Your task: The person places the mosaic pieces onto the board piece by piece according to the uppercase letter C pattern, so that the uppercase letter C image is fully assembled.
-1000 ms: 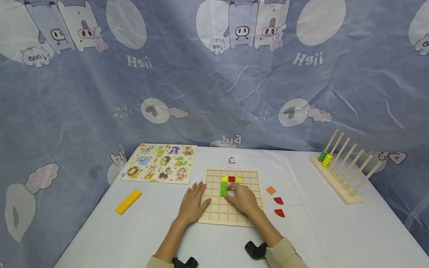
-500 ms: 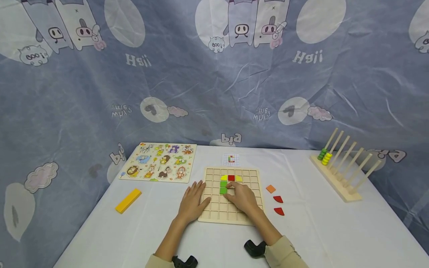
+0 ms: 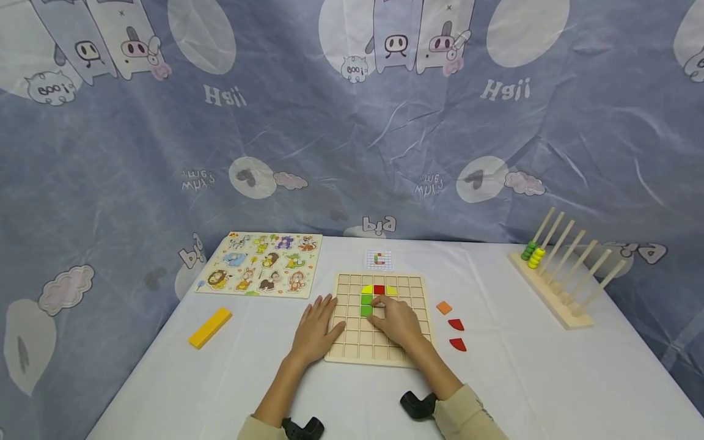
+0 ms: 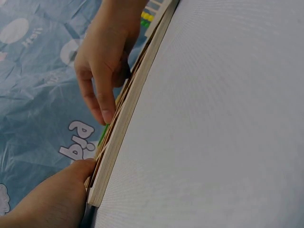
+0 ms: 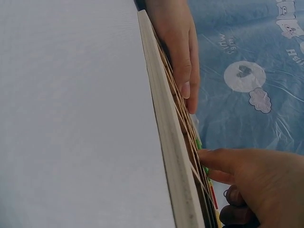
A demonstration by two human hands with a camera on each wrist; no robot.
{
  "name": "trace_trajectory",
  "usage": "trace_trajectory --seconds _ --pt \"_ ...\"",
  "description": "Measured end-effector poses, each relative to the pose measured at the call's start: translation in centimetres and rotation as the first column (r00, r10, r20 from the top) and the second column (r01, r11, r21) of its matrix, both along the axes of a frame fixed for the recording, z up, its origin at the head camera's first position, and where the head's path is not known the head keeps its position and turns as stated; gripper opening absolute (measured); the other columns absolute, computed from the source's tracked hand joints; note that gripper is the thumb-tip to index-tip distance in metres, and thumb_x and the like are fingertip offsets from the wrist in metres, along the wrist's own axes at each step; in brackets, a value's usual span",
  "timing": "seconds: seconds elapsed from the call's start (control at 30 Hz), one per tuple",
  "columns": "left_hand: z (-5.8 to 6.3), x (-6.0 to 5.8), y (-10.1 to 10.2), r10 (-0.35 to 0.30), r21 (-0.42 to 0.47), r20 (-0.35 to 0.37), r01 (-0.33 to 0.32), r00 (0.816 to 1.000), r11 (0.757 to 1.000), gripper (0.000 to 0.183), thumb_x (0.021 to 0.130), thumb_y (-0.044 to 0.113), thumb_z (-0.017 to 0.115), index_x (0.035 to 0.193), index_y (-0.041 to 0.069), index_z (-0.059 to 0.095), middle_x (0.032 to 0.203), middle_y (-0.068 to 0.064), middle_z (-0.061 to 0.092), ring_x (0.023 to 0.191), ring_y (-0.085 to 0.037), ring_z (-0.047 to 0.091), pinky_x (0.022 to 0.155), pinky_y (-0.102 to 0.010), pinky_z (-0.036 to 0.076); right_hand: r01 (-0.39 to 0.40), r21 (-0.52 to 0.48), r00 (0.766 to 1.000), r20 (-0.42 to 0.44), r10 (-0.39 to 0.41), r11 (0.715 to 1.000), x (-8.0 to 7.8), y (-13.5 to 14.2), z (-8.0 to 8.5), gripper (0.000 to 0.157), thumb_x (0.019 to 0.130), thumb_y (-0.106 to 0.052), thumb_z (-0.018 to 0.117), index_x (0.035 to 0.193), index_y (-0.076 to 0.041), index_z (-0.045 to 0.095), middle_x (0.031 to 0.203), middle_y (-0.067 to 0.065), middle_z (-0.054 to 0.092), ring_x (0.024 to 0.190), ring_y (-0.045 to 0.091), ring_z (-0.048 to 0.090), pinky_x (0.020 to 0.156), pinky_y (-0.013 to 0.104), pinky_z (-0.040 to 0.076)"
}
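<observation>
At the wooden grid board [image 3: 352,353], the left hand [image 3: 315,330] lies outstretched on its left edge while the right hand [image 3: 400,321], its hold unclear to me, bends over green tiles [image 3: 366,310] that look light, stiff, best edge-pinched.

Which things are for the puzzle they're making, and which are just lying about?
Seem to belong:
grid board
green squares
red square
yellow pieces
pattern card
probably the orange piece and red wedges

Probably just lying about:
animal board
yellow block
peg stand with beads
</observation>
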State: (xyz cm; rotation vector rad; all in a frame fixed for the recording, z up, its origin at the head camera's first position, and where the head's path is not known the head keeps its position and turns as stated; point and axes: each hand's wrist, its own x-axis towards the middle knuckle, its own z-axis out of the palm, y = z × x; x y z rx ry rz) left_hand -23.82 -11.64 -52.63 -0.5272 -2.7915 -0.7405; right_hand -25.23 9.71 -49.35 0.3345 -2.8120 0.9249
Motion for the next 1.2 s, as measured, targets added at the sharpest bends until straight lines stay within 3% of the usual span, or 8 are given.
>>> trace_trajectory --seconds 0.33,0.5,0.77,0.97,1.2 --pt "-0.1 0.0 0.1 -0.008 0.011 0.002 0.008 1.0 1.0 0.061 0.093 0.043 0.048 0.141 0.007 0.038 0.146 -0.013 0.033 0.136 -0.032 0.021 0.111 -0.046 0.012 -0.004 -0.014 1.0 0.015 0.004 1.0 0.1 0.8 0.1 0.027 0.077 -0.028 0.074 0.1 -0.015 0.068 0.05 -0.005 0.043 0.047 0.01 0.036 0.039 0.025 0.028" --pt "-0.2 -0.1 0.1 -0.007 0.001 0.003 0.007 1.0 1.0 0.062 0.093 0.045 0.046 0.141 0.007 0.037 0.146 -0.012 0.032 0.137 -0.031 0.02 0.111 -0.045 0.011 -0.003 -0.014 1.0 0.023 0.003 1.0 0.6 2.4 1.0 0.025 0.08 -0.026 0.072 0.102 -0.016 0.067 0.048 -0.005 0.039 0.042 0.009 0.03 0.037 0.024 0.024" --pt "-0.2 -0.3 0.0 -0.005 0.003 -0.02 0.005 1.0 1.0 0.062 0.093 0.044 0.048 0.14 0.006 0.038 0.146 -0.013 0.033 0.136 -0.032 0.022 0.111 -0.046 0.013 -0.02 0.045 0.999 -0.046 0.022 0.999 2.0 6.0 4.0 0.028 0.082 -0.026 0.071 0.107 -0.016 0.065 0.05 -0.005 0.035 0.043 0.007 0.025 0.038 0.021 0.02" --pt "-0.3 -0.1 0.0 -0.003 -0.003 -0.015 0.003 1.0 1.0 0.062 0.093 0.044 0.048 0.14 0.006 0.038 0.146 -0.013 0.033 0.136 -0.032 0.022 0.111 -0.046 0.013 -0.003 0.061 0.997 -0.079 0.008 0.998 3.0 9.4 4.4 0.028 0.081 -0.024 0.072 0.106 -0.014 0.065 0.049 -0.006 0.033 0.043 0.007 0.023 0.038 0.021 0.022" --pt "-0.1 -0.1 0.0 -0.003 0.0 -0.016 0.003 1.0 1.0 0.062 0.093 0.043 0.048 0.14 0.006 0.038 0.146 -0.012 0.033 0.136 -0.032 0.021 0.111 -0.045 0.012 -0.022 0.093 0.998 -0.05 0.026 0.995 3.4 13.0 4.5 0.027 0.079 -0.022 0.073 0.105 -0.016 0.066 0.052 -0.005 0.036 0.042 0.007 0.028 0.038 0.022 0.026"
